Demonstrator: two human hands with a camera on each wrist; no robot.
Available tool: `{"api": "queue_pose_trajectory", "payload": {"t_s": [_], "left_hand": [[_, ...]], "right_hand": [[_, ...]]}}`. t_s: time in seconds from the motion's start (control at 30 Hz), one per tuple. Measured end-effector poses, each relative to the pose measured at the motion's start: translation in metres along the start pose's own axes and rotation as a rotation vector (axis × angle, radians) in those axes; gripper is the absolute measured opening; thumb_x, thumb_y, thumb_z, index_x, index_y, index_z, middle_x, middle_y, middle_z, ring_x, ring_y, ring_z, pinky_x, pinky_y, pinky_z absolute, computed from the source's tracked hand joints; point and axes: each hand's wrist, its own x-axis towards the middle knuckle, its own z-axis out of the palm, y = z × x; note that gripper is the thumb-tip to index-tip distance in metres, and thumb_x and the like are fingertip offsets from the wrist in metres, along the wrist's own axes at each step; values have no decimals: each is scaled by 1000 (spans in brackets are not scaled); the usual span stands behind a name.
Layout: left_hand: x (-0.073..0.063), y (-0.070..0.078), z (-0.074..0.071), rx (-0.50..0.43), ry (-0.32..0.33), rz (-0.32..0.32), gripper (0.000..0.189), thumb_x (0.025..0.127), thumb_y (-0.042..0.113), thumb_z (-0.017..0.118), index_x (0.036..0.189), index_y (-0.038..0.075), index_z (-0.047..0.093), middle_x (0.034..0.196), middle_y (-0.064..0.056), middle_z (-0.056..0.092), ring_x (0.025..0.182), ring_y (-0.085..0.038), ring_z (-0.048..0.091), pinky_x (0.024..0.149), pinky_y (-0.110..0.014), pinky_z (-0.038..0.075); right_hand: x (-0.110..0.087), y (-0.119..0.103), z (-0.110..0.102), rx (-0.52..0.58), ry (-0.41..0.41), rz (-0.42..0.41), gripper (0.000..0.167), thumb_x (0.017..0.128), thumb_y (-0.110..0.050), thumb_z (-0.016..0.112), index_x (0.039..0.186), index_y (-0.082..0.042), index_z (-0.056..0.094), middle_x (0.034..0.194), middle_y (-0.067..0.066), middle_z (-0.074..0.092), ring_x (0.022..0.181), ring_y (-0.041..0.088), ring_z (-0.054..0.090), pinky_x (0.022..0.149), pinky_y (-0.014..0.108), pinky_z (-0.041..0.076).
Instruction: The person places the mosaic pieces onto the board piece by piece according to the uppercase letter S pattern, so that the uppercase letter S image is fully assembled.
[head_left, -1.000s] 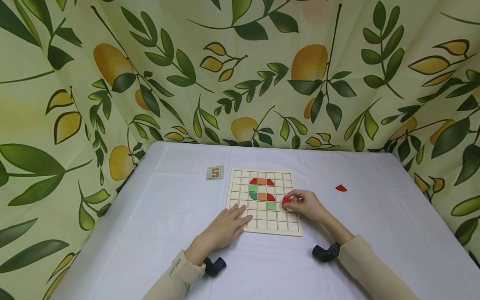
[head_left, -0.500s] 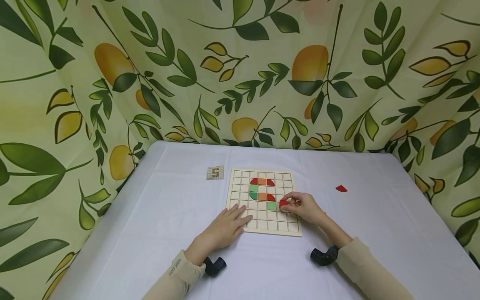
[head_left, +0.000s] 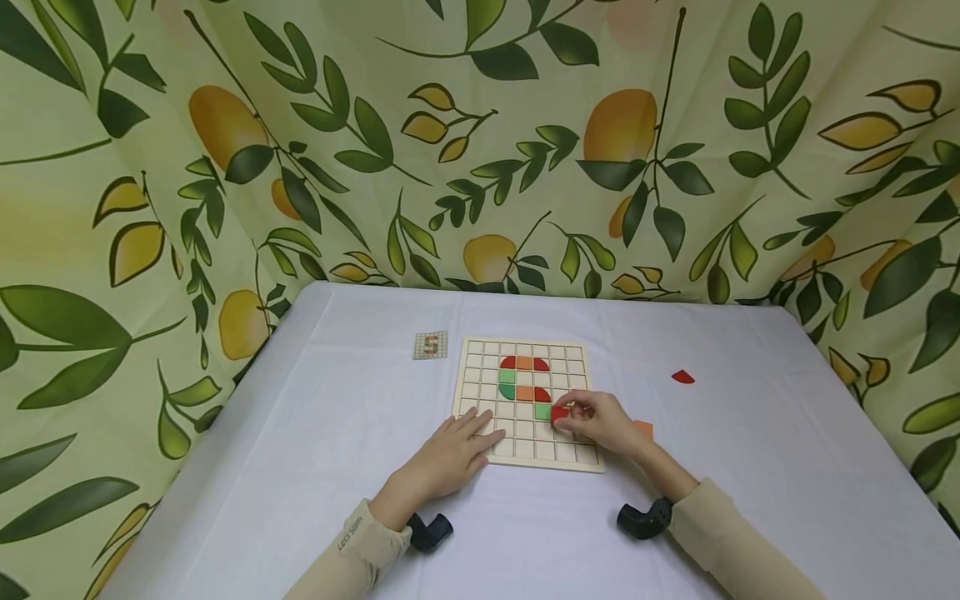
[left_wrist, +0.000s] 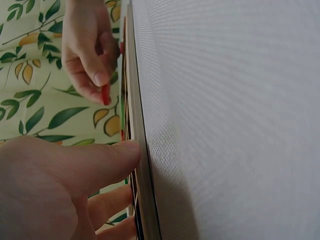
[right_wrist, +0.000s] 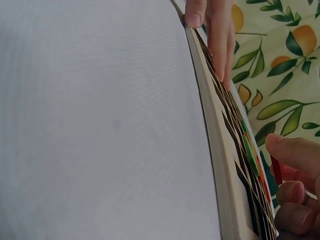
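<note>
A wooden grid board (head_left: 517, 454) lies on the table with red, orange and green pieces set in its squares, forming a curved shape. My right hand (head_left: 603, 421) pinches a red piece (head_left: 558, 414) between thumb and fingers, just right of the light green square (head_left: 542, 412). In the left wrist view that red piece (left_wrist: 105, 94) is held on edge, a little off the board. My left hand (head_left: 448, 454) rests with spread fingers on the board's lower left corner, the thumb (left_wrist: 117, 155) at its near edge.
A small pattern card (head_left: 431, 345) lies left of the board. A red quarter-round piece (head_left: 682, 377) lies to the right on the white cloth (head_left: 315, 417). An orange square (head_left: 643, 429) shows partly behind my right wrist. A leaf-patterned curtain (head_left: 480, 167) hangs behind the table.
My right hand has moved left and slightly nearer with the red piece, up to the light green square. The orange square has come into sight behind it. My left hand stays put.
</note>
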Motion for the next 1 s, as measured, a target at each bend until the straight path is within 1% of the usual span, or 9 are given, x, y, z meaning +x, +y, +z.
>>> {"api": "queue_pose_trajectory", "payload": {"t_s": [0.1,0.23,0.33,0.37,0.6,1.0], "left_hand": [[-1,0,-1,-12,10,8,43,101,24,47,144,24,47,158,-8,35,149,-31,29,120,-54,29],[-2,1,-2,-1,27,24,43,100,24,47,143,24,47,157,-8,37,147,-32,32,118,-55,31],[-1,1,-2,-1,21,19,43,100,24,47,143,23,47,157,-8,37,148,-31,31,118,-55,31],[-1,1,-2,-11,12,12,43,100,23,47,143,23,47,158,-8,35,148,-31,30,120,-54,30],[0,1,-1,2,-3,-5,43,101,24,47,143,23,47,158,-7,35,149,-30,29,120,-53,29],[1,0,0,18,3,4,42,101,24,47,143,22,48,158,-7,35,149,-30,29,120,-53,30]], "right_hand": [[0,0,2,-3,3,-9,23,82,-16,76,100,-3,70,65,-4,47,56,-2,41,51,15,34],[-1,1,4,-9,3,-22,23,81,-16,76,100,-4,70,65,-4,48,60,-1,41,53,15,34],[-1,1,6,-6,1,-24,24,81,-17,77,100,-4,70,66,-3,48,60,-1,41,53,15,33],[-1,0,6,-1,-1,-22,25,81,-17,77,100,-4,70,66,-2,48,60,-1,41,53,15,33],[-1,-2,10,-2,-3,-15,26,80,-17,78,100,-4,70,66,-1,49,59,-1,41,52,14,33],[-1,-3,18,-35,1,-57,24,79,-18,79,97,-6,71,65,-3,47,58,-2,39,53,14,32]]}}
